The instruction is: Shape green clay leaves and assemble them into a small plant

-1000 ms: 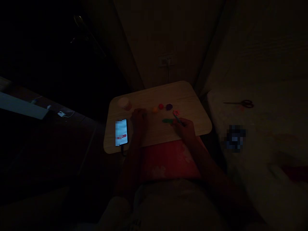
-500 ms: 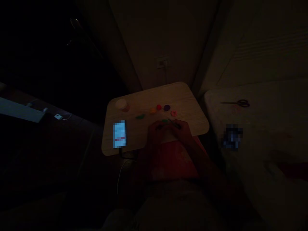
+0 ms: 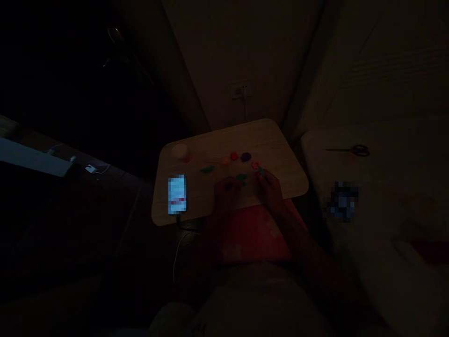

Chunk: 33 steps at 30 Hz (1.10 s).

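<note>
Dimly, left hand (image 3: 226, 192) and right hand (image 3: 269, 188) sit by table (image 3: 277, 140) near edge, grip unclear.

You wear no sleeves over your forearms, bare to your left hand (image 3: 226, 193) and right hand (image 3: 269, 188). A red garment (image 3: 252, 234) with pale patches covers your lap; nearer, paler cloth (image 3: 259, 290).

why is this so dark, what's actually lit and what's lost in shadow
Head view: heavily underexposed; the phone screen is the brightest patch, and pixelated; the wooden table and small clay pieces show faintly; left hand and right hand are dim outlines; the left side is nearly black.
</note>
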### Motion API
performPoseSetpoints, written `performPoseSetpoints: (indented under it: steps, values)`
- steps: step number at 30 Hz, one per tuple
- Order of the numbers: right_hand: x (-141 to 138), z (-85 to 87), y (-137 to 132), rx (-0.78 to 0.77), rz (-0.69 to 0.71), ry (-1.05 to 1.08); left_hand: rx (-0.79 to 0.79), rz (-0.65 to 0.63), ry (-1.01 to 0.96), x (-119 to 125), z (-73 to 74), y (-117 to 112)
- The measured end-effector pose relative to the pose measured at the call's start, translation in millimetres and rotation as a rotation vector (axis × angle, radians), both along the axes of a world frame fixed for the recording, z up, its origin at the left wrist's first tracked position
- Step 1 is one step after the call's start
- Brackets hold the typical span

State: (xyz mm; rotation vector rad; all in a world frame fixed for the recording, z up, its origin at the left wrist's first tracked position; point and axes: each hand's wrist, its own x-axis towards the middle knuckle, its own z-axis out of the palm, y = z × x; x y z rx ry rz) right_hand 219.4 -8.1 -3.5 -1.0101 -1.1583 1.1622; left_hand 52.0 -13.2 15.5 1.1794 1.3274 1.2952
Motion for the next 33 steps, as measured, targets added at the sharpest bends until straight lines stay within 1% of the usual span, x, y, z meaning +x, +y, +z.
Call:
performPoseSetpoints:
  steps: [3,5,8,11,14,17,19,21,23,26,29,33]
  values:
    - [0.5,3.1,-0.1,-0.004,-0.047,0.064,-0.031,0.003,-0.019,2.0,-1.2,1.6]
    - [-0.2,6.7,-1.6,-0.008,-0.044,0.021,-0.046,0.007,-0.009,3.7,-0.7,1.2]
    - [-2.5,10.9,-3.9,-0.031,-0.032,-0.098,-0.048,-0.003,0.011,5.9,-0.3,-0.7]
    - [-4.6,12.0,-3.7,-0.065,-0.001,-0.129,-0.038,-0.007,0.008,7.1,-3.6,-1.3]
    - [-4.6,11.1,-2.0,-0.094,0.024,-0.11,-0.019,-0.015,-0.048,6.6,-9.7,-0.9]
    - [-2.8,10.1,-1.4,-0.103,0.023,-0.101,0.011,-0.021,-0.158,4.2,-12.9,-1.4]
    - [-1.4,10.5,-2.0,-0.1,0.028,-0.091,0.056,-0.067,-0.175,1.5,-12.3,-2.7]
    - [-0.1,11.7,-3.2,-0.104,0.043,-0.084,0.112,-0.121,-0.114,-1.6,-10.7,-4.7]
    - [0.9,13.5,-4.4,-0.114,0.069,-0.073,0.153,-0.159,-0.01,-4.5,-9.2,-6.5]
    - [1.5,15.7,-5.1,-0.115,0.106,-0.056,0.228,-0.173,0.105,-7.2,-7.2,-7.6]
    - [1.4,16.2,-4.4,-0.108,0.123,-0.076,0.308,-0.184,0.146,-7.5,-5.2,-7.1]
    - [1.6,15.0,-2.8,-0.112,0.134,-0.082,0.339,-0.182,0.19,-6.3,-5.1,-7.0]
